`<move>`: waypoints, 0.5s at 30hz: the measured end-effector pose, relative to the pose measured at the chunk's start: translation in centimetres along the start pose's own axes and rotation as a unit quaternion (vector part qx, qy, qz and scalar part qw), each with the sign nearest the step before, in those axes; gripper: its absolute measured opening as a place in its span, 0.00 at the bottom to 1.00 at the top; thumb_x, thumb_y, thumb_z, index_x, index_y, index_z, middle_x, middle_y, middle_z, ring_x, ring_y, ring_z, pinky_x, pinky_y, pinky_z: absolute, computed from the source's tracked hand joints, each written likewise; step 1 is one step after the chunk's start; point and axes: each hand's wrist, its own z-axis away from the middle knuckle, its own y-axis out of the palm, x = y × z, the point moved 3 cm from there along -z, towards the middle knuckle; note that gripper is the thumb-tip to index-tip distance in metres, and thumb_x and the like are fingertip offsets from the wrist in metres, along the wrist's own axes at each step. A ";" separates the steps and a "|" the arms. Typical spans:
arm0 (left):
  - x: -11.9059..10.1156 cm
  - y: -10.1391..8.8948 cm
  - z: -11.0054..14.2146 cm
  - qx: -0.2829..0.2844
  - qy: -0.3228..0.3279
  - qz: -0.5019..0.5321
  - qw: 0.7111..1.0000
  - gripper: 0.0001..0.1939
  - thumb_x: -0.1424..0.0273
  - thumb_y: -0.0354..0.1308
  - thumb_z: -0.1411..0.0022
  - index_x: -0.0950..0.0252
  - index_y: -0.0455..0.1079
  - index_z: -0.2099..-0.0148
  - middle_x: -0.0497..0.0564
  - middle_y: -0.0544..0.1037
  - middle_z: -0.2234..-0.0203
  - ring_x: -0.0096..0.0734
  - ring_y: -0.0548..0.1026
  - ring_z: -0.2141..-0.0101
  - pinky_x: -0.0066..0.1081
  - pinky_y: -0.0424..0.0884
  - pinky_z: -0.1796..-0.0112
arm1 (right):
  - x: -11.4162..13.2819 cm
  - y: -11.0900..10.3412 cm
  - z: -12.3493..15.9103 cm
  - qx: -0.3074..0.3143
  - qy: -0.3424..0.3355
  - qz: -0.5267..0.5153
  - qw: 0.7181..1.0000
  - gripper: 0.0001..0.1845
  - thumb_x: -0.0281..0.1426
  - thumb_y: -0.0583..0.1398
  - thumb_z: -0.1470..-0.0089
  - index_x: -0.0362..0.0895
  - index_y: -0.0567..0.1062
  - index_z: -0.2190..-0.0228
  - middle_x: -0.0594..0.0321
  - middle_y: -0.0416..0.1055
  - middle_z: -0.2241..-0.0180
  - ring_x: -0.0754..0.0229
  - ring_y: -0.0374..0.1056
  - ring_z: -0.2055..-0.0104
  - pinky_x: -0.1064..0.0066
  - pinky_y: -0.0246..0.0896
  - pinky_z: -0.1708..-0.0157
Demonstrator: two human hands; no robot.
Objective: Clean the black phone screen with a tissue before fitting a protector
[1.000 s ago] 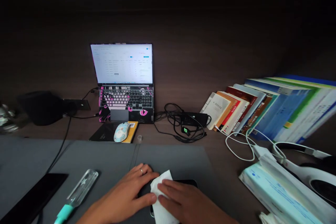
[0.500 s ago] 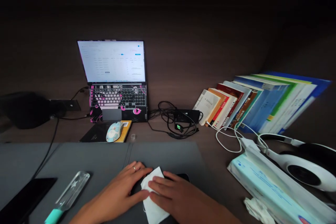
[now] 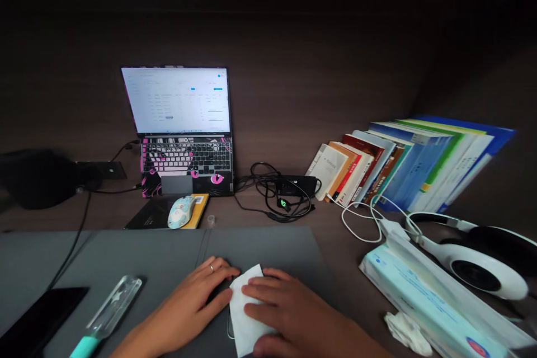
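Observation:
A white wipe point(image 3: 248, 313) lies partly unfolded over a dark flat device with a thin metallic rim point(image 3: 230, 327), which is mostly hidden. My right hand point(image 3: 293, 307) rests on the wipe, its fingers stretched out flat and its thumb low on the sheet. On the left side, my left hand point(image 3: 197, 293) has its fingers and thumb apart. Its thumb tip meets the wipe's left edge, and its fingertips reach the device's far left corner. A ring shows on one finger. Both hands are over the grey desk mat point(image 3: 159, 260).
A clear bottle with a mint cap point(image 3: 111, 307) and a black flat object point(image 3: 42, 319) lie left. Behind are a laptop point(image 3: 184, 140), mouse point(image 3: 181, 211) and cables point(image 3: 289, 196). Books point(image 3: 377, 168), headphones point(image 3: 474, 268), a wipes pack point(image 3: 428, 296) and crumpled tissue point(image 3: 406, 333) lie right.
My left thumb has drawn back left, from on top of the wipe to its edge. My right thumb has moved nearer to me, away from the forefinger. The view has shifted slightly.

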 end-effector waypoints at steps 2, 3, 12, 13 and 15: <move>-0.3 -0.2 -0.1 0.007 0.003 0.006 1.000 0.18 0.63 0.51 0.25 0.51 0.66 0.37 0.50 0.74 0.42 0.42 0.70 0.40 0.53 0.60 0.35 | 0.0 0.1 0.1 0.004 -0.010 0.004 1.000 0.24 0.45 0.56 0.33 0.47 0.70 0.41 0.53 0.66 0.36 0.54 0.58 0.32 0.56 0.44 0.31; -0.4 -0.2 -0.1 0.010 0.005 0.011 1.000 0.18 0.62 0.51 0.25 0.51 0.66 0.37 0.50 0.74 0.43 0.41 0.71 0.41 0.53 0.60 0.35 | 0.0 0.2 0.1 0.008 -0.010 0.007 1.000 0.25 0.45 0.55 0.32 0.47 0.69 0.40 0.53 0.66 0.36 0.54 0.57 0.32 0.56 0.43 0.31; -2.9 -2.3 -0.3 -0.085 0.000 0.035 0.996 0.14 0.62 0.52 0.27 0.52 0.71 0.43 0.51 0.77 0.49 0.41 0.74 0.46 0.49 0.69 0.41 | -0.1 0.1 0.1 -0.007 -0.007 0.008 1.000 0.22 0.41 0.56 0.33 0.46 0.70 0.42 0.52 0.66 0.36 0.53 0.58 0.32 0.54 0.45 0.31; -3.7 -2.9 0.0 -0.114 0.011 0.042 0.993 0.13 0.62 0.52 0.27 0.52 0.72 0.44 0.50 0.78 0.50 0.41 0.75 0.47 0.48 0.70 0.42 | -0.2 0.1 0.1 -0.019 -0.005 0.011 1.000 0.22 0.41 0.56 0.33 0.46 0.70 0.42 0.52 0.66 0.36 0.53 0.59 0.33 0.54 0.46 0.32; -5.3 -4.0 1.4 -0.145 0.025 0.061 0.987 0.15 0.60 0.56 0.30 0.51 0.73 0.43 0.50 0.78 0.50 0.44 0.75 0.47 0.47 0.73 0.44 | -0.5 0.4 0.2 -0.026 -0.006 0.016 1.000 0.23 0.41 0.56 0.33 0.46 0.70 0.41 0.53 0.65 0.36 0.53 0.58 0.32 0.55 0.45 0.32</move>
